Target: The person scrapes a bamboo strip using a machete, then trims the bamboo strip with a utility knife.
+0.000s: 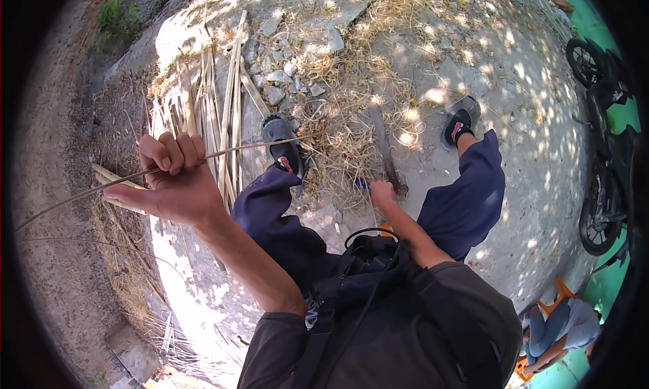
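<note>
My left hand point(177, 176) is raised at the left, its fingers curled round a long thin strip of split cane or bamboo point(251, 146). The strip runs from the far left edge across to the ground in front of my left shoe. Low between my legs, my right hand point(382, 191) is closed. A small blue piece point(362, 184) shows at its left side; what the fingers grip is mostly hidden. Just beyond that hand a long dark bar or blade point(383, 139) lies lengthwise on the ground, its near end beside the knuckles.
Curly pale shavings point(348, 142) cover the ground between my shoes. Split lengths point(230, 98) lie in a bundle at the left, near broken stones point(278, 78). A motorcycle point(598, 152) stands at the right. A seated person point(564, 331) is at the lower right.
</note>
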A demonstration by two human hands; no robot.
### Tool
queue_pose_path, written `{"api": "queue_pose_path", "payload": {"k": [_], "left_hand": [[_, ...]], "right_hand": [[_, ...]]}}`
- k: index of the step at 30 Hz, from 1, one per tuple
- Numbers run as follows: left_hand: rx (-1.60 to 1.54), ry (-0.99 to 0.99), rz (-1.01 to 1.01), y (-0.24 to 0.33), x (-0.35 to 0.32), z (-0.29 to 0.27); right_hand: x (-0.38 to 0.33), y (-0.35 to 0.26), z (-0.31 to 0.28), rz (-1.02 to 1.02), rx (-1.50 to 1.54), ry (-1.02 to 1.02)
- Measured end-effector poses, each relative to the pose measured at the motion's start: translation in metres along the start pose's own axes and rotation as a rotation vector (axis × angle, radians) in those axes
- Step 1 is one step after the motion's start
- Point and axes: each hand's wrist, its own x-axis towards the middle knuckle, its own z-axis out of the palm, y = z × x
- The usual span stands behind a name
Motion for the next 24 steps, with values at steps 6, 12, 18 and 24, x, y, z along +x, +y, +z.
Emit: {"api": "queue_pose_path", "payload": {"k": [6,12,18,24], "left_hand": [[-0.063,-0.061,-0.044,-0.001,-0.001,0.001],[-0.057,0.003,-0.015,0.002,-0.002,0.000],[-0.049,0.007,-0.023,0.004,-0.005,0.001],[-0.103,-0.007,-0.067,0.007,-0.007,-0.003]], "right_hand": [[-0.002,-0.006,-0.011,-0.045,-0.017,-0.010],[-0.006,0.002,-0.051,-0.045,0.200,-0.173],[-0.001,0.021,-0.059,-0.007,0.408,-0.310],[0.002,0.032,-0.070,0.018,0.503,-0.366]]}}
